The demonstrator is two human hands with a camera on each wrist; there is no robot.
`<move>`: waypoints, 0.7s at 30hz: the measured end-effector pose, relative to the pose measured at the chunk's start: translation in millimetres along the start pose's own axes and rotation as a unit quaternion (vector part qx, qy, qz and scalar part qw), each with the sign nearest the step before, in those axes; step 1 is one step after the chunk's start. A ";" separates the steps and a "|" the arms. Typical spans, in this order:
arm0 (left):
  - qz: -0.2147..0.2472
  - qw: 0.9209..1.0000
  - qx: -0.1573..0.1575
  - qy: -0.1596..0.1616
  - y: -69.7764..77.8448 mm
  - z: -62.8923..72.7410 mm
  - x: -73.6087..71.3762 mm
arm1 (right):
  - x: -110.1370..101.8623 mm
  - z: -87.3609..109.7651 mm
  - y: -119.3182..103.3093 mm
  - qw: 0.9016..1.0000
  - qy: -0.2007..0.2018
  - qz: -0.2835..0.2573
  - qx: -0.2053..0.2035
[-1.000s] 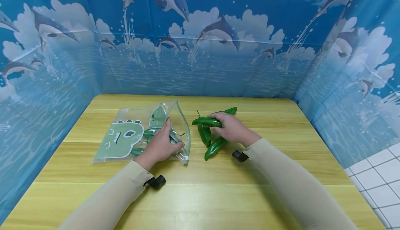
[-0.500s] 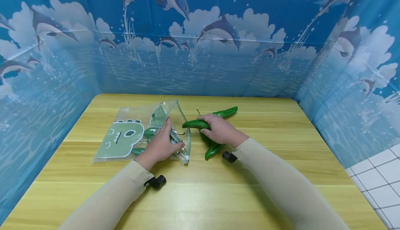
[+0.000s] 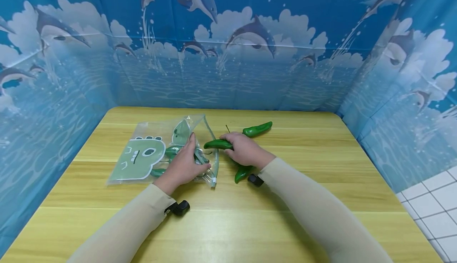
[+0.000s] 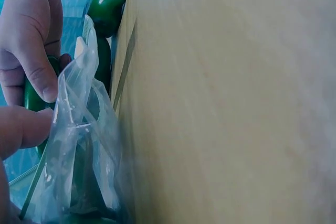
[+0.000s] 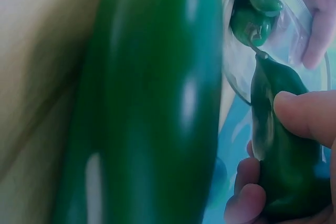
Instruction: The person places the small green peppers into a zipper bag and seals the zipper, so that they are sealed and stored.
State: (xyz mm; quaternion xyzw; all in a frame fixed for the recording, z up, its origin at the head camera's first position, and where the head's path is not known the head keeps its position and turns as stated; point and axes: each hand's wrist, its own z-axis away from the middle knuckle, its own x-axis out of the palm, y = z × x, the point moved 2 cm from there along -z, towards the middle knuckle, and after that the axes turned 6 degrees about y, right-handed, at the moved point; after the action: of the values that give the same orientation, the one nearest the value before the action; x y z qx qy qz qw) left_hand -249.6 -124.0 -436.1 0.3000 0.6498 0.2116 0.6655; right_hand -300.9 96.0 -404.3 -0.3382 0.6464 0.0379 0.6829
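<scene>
1. Holding green peppers point(image 3: 173, 151) already, the clear bag point(image 3: 146, 162) is lying leftmost.
2. The left hand point(image 3: 183, 164) is touching its mouth, thumb and forefinger spread apart.
3. The right hand point(image 3: 246, 150) is gripping another pepper point(image 3: 217, 144), one end at the mouth.
4. Loose peppers point(image 3: 257, 129) are lying near it on the table point(image 3: 228, 223), apparently remaining unpacked.

Green pepper point(image 3: 217, 144), clear bag point(image 3: 166, 130) with green cartoon print point(image 3: 141, 160), blue dolphin-patterned curtain point(image 3: 228, 85)

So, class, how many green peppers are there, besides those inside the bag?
3 clearly: the held pepper in the right hand, at the bag mouth; the far pepper beyond that hand; the near pepper on its near side. A stem suggests another is hidden.
</scene>
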 end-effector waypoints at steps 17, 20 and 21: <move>0.028 1.000 0.011 0.004 -1.6 2.7 -0.7 | 15.0 -6.4 -8.8 1.000 -0.010 0.021 -0.011; 0.030 1.000 0.010 0.003 -2.2 2.7 -0.5 | 16.8 -8.1 -11.2 1.000 -0.014 0.022 -0.016; 0.030 0.999 0.010 0.003 -2.4 2.8 -0.5 | 17.3 -8.5 -11.9 0.999 -0.015 0.024 -0.019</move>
State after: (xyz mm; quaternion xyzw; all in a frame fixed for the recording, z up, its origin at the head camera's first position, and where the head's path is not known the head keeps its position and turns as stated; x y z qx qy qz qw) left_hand -247.2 -126.4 -437.4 0.3252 0.6447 0.2265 0.6537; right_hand -299.6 75.9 -414.5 -0.3349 0.6434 0.0713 0.6847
